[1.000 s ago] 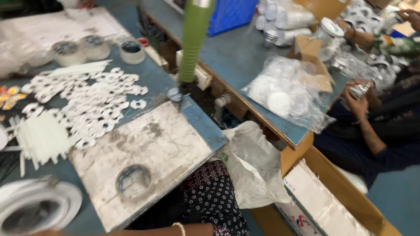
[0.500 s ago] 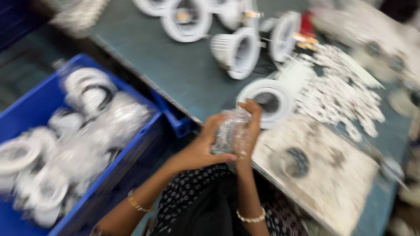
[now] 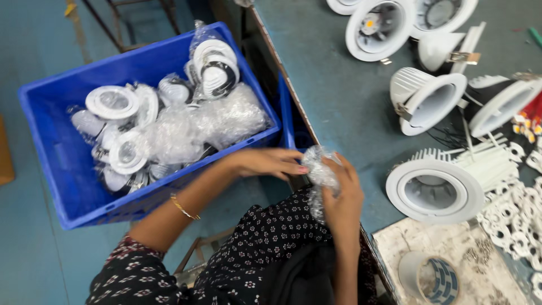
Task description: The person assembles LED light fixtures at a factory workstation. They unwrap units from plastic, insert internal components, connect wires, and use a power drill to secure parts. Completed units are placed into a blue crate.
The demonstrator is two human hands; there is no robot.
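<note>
My left hand (image 3: 268, 162) and my right hand (image 3: 343, 193) both hold a clear plastic-wrapped bundle (image 3: 317, 169) at the near edge of the blue-grey table (image 3: 339, 96). The left fingers pinch the wrap's upper part; the right hand cups it from the right side. What is inside the wrap is hidden. To the left, on the floor, stands a blue crate (image 3: 62, 164) filled with several white round lamp housings in plastic bags (image 3: 169, 127).
On the table lie several white lamp housings (image 3: 433, 191), (image 3: 424, 100), (image 3: 379, 28). White rings and strips (image 3: 514, 214) are heaped at the right edge. A tape roll (image 3: 432, 278) sits on a worn board (image 3: 480, 265) at the bottom right.
The view has swung from the right side of the table to the left, toward the blue crate. Both hands stay on the wrapped bundle, now lower, at the table edge.
</note>
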